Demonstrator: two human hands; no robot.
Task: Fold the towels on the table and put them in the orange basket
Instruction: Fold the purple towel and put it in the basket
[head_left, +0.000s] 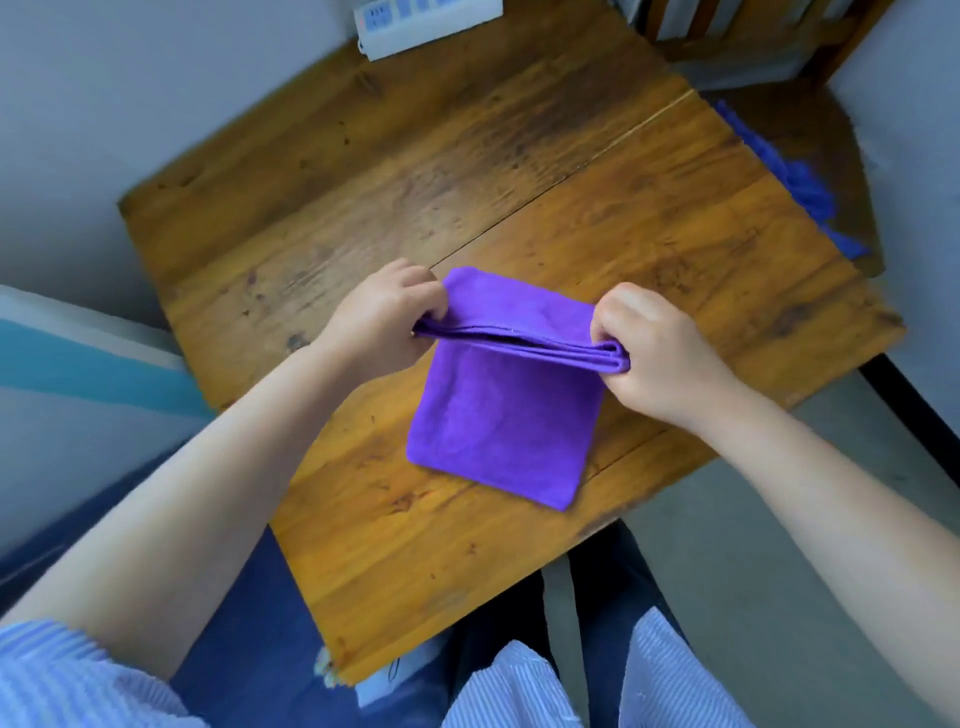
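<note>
A purple towel (506, 415) lies partly folded on the wooden surface (363, 218), its near half flat. The left hand (382, 322) and right hand (660, 353) each pinch an end of the raised fold with curled fingers. More blue-purple cloth (795, 176) hangs off the far right edge

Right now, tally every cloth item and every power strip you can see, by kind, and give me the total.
Purple towel, on the table, gripped by both hands: 1
Blue cloth, hanging off the table's far right edge: 1
White power strip, at the table's far edge: 1
White power strip, below the table's near edge: 1
Total: 4
No orange basket is in view.
</note>
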